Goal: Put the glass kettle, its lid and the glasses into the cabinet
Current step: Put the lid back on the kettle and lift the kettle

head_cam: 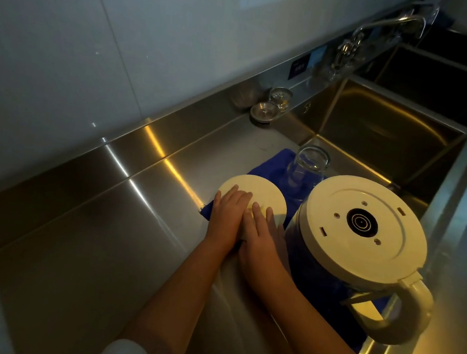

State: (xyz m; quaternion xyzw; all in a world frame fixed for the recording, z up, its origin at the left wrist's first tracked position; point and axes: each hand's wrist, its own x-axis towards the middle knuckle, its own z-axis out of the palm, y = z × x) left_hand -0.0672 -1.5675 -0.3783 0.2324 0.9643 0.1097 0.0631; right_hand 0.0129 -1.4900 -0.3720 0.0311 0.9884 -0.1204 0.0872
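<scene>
lid (254,188) flat on blue cloth (273,163), directly under both hands | grip: left hand (228,213), right hand (261,232), fingers straight, resting on lid's near half, clasping nothing | upturned kettle (364,226) just right, nearer right hand

Glass kettle (364,226): inverted on a blue cloth (270,163), white round base uppermost with a black ringed connector at its centre, clear body below, white handle pointing toward the viewer's right. Lid (256,189): white disc lying flat at the cloth's left edge, just beside the kettle. Glass (309,167): clear tumbler standing on the cloth behind the kettle.
</scene>
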